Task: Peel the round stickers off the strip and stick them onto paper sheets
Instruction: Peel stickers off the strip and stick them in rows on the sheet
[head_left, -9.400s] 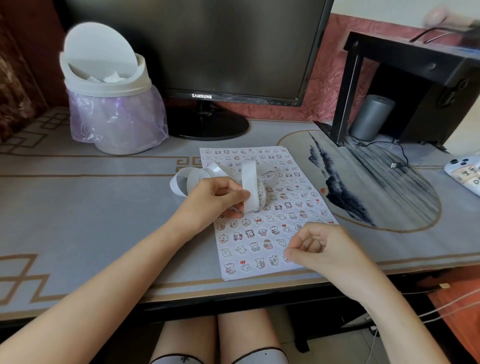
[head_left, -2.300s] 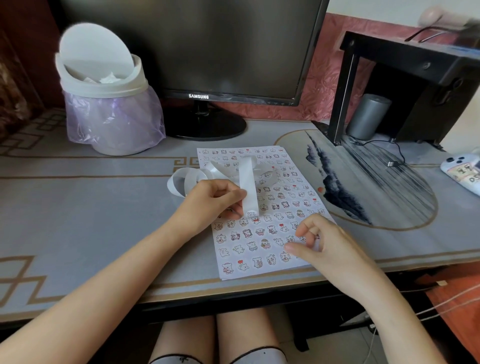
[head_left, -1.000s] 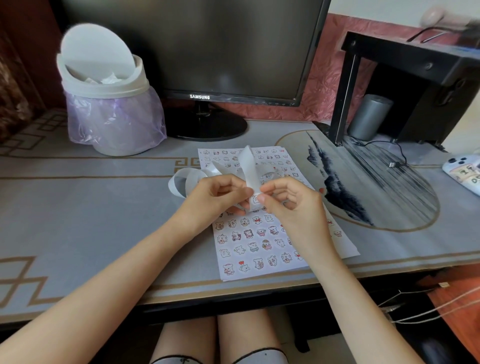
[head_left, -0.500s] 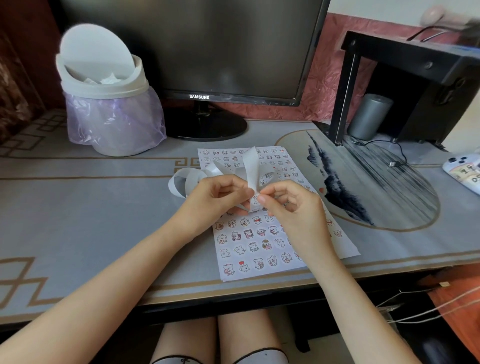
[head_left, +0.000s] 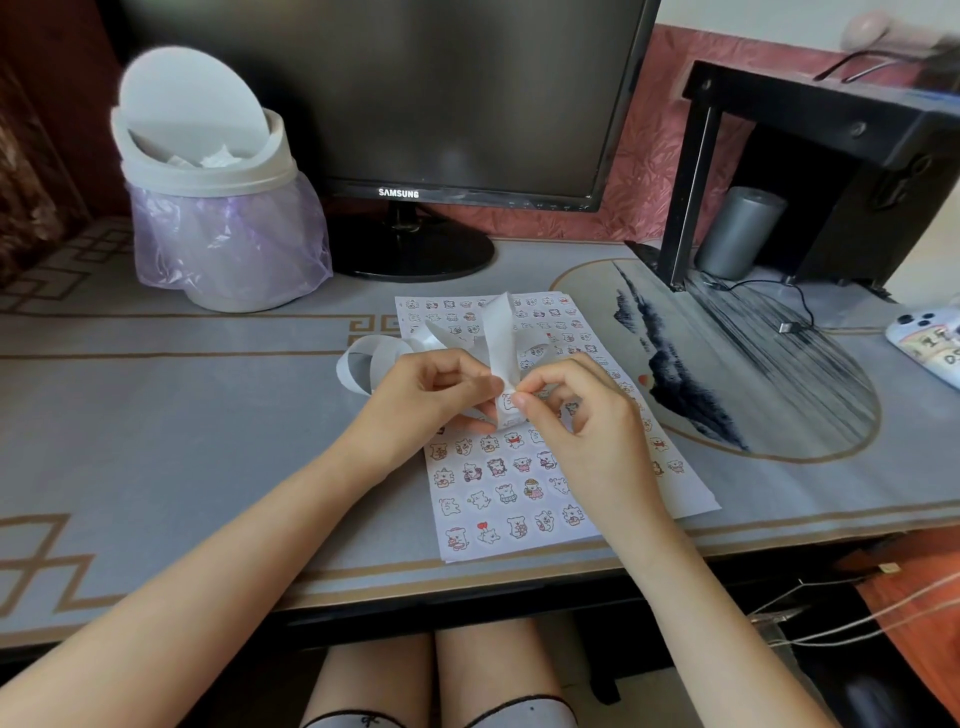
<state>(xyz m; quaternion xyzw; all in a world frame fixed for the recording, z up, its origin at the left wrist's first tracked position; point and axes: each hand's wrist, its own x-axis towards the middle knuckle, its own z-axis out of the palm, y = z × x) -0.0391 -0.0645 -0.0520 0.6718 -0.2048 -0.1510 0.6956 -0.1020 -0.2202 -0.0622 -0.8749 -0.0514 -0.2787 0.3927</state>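
A long white sticker strip (head_left: 497, 332) curls in loops over the desk, one end standing up between my hands. My left hand (head_left: 431, 395) grips the strip just below that upright end. My right hand (head_left: 582, 415) pinches at a round sticker (head_left: 506, 402) on the strip with thumb and forefinger, right beside the left fingertips. Under both hands lies a paper sheet (head_left: 498, 499) covered with rows of small cartoon stickers. A second sheet (head_left: 685, 499) peeks out beneath it on the right.
A white swing-lid bin (head_left: 208, 187) with a purple liner stands at the back left. A black monitor (head_left: 405, 104) is behind the sheets. A black stand (head_left: 810, 156) with a grey cylinder (head_left: 737, 234) is at the back right; a phone (head_left: 930, 338) lies at the right edge.
My right hand left the lower right of the sheet and came up to the strip, where it now pinches at a sticker. The left hand kept its hold on the strip.
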